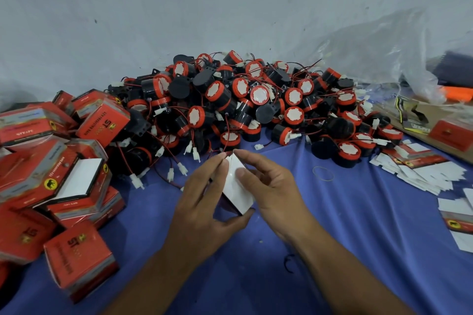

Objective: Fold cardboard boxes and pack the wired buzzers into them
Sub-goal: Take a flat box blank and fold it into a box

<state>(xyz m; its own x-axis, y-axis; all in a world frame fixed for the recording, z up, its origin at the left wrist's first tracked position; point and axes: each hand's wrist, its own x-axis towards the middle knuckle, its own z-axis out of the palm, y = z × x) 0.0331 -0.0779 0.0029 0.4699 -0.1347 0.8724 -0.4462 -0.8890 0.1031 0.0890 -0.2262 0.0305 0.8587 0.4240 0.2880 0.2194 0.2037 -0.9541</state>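
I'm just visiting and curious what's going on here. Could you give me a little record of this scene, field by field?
In hand: half-folded box, white inside showing
Left hand: holds the box's left side
Right hand: holds its right side
Behind: pile of wired buzzers
Left: folded red boxes
Right: flat box blanks
Surface: blue cloth, with a rubber band

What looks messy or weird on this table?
The buzzers lie in one tangled heap, wires crossing everywhere. The red boxes at left are tumbled, one with its flap open. A lone rubber band lies on the blue cloth.
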